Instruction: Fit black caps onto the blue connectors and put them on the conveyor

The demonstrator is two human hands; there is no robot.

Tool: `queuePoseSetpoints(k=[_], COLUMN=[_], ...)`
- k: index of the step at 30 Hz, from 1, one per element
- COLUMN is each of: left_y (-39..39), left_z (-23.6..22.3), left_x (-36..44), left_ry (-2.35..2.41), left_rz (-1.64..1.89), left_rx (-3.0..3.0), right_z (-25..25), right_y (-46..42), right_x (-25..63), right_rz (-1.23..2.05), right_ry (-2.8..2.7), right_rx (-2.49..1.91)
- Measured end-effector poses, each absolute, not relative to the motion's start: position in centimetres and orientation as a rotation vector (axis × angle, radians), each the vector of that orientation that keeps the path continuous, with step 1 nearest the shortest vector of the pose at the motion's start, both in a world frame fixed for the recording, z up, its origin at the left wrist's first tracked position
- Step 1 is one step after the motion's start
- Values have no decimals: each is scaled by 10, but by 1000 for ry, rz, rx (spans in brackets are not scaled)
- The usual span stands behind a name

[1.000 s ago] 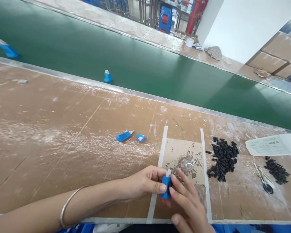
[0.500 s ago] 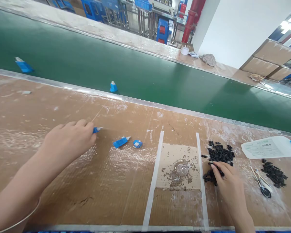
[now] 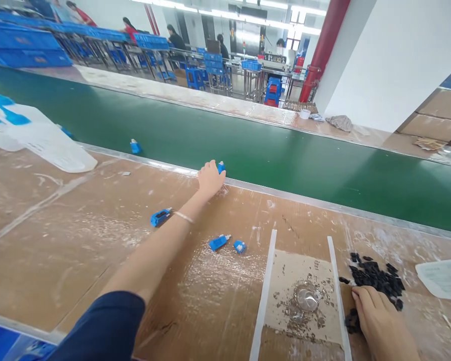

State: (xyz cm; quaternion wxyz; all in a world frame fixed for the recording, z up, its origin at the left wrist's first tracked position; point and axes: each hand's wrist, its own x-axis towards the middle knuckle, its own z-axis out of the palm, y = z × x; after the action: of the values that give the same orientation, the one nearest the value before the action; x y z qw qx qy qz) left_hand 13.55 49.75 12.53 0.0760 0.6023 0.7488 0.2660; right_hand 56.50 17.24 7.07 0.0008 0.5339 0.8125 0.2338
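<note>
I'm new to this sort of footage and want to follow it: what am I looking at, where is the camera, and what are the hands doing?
There is no machine handling things here: a person works bare-handed, and the camera on their head looks forward and down. Nearest is a brown work surface; behind it runs a long green strip. The left hand reaches to the strip's near edge, its fingers at a small blue piece; how firmly they grip it, I cannot tell. The right hand is at a pile of black bits; whether it holds one is hidden. Three more blue pieces lie on the brown surface, and a clear round object sits between two pale strips.
</note>
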Motion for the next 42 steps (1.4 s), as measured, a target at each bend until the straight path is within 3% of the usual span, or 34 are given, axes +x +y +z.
queuePoseSetpoints(k=[7, 18, 26, 32, 37, 42], left_y=[517, 361, 321, 326, 326, 324], left_z=[110, 99, 103, 103, 104, 101], left_x=[149, 201, 220, 215, 216, 216], left_ry=[1966, 1119, 867, 888, 888, 883], left_rz=[1081, 1002, 801, 853, 847, 882], left_rx=[1542, 1290, 1223, 1189, 1167, 1156], right_z=[83, 84, 104, 124, 116, 106], right_y=[177, 170, 178, 184, 173, 161], right_x=[554, 549, 547, 542, 529, 507], right_rz=[788, 519, 146, -107, -613, -786], right_ry=[2633, 2793, 2753, 2768, 2670, 2686], right_rx=[1553, 1438, 1744, 1993, 2532, 2617])
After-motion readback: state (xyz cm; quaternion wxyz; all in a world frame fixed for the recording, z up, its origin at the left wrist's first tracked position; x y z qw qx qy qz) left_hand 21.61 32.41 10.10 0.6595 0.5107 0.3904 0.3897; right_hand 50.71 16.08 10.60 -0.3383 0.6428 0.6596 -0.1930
